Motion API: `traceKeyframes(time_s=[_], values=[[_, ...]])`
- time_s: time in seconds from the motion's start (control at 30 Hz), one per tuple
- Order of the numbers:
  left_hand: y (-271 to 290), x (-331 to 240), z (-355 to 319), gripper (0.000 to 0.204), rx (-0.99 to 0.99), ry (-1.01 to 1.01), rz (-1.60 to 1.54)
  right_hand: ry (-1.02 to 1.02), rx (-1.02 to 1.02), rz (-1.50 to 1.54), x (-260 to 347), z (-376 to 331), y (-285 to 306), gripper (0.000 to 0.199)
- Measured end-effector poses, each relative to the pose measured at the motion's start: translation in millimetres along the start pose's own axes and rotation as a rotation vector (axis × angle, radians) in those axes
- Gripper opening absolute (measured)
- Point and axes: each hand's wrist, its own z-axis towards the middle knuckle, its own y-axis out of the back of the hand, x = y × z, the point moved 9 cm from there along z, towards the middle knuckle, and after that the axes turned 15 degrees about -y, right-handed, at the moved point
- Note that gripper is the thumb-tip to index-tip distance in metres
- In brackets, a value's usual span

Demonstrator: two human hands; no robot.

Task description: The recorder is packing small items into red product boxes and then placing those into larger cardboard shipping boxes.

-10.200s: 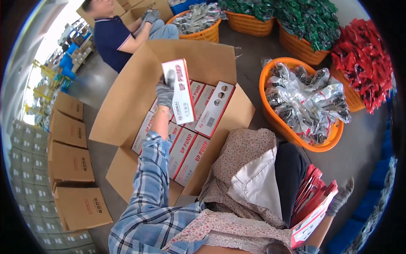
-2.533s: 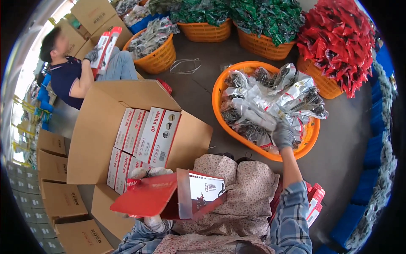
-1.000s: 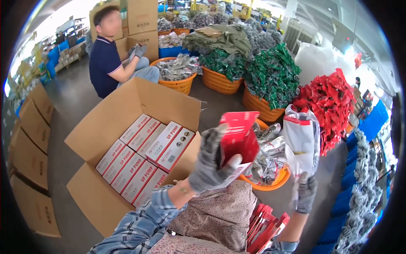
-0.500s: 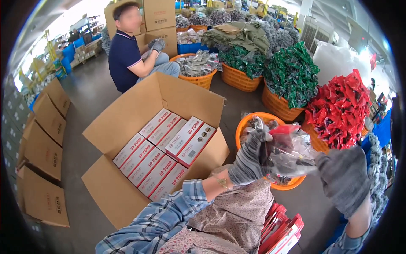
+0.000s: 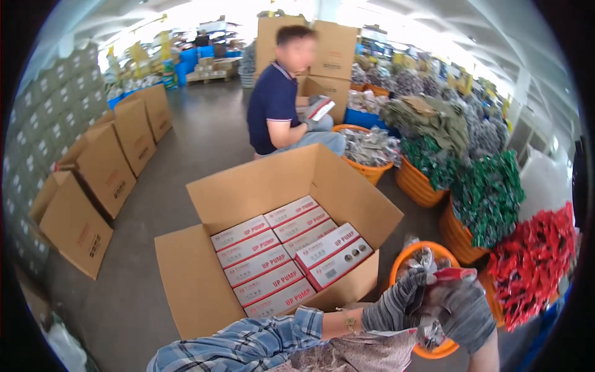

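My left hand (image 5: 393,302), in a grey striped knit glove, pinches a clear plastic bag (image 5: 432,333) with a red piece (image 5: 455,273) at its top. My right hand (image 5: 466,317), in a grey glove, is closed on the bag's right side, close against the left. What is inside the bag is hard to make out. Beneath both hands stands an orange basket (image 5: 401,259) holding more clear bags. Left of them, an open cardboard carton (image 5: 263,193) holds rows of white and red boxes (image 5: 263,282); two boxes (image 5: 334,255) at its right sit higher than the others.
Beyond the carton a co-worker (image 5: 269,115) in a dark blue shirt holds a small white and red box (image 5: 320,109). Several open cartons (image 5: 118,161) line the left. Baskets piled with green bags (image 5: 489,195) and red bags (image 5: 536,266) stand on the right.
The view has swung left, so the carton appears further right. My hands have come closer together around the bag and sit lower. The co-worker now holds a white and red box.
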Motion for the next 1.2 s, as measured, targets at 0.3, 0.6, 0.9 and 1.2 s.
traceKeyframes(time_s=[0.3,0.6,0.9,1.2], values=[[3,-8,4,0.077,0.109,-0.047,0.11,-0.122,0.057,0.072,-13,6,-18,0.035],[-5,2,-9,0.065,0.412,0.066,0.277,-0.23,-0.41,-0.012,-50,-64,-89,0.05],[-10,-11,-3,0.054,0.378,0.133,0.267,-0.571,-0.707,0.918,-132,-120,-118,0.056],[-6,-13,-15,0.031,0.06,0.052,0.503,-0.59,-0.61,1.649,-73,-70,-102,0.054]])
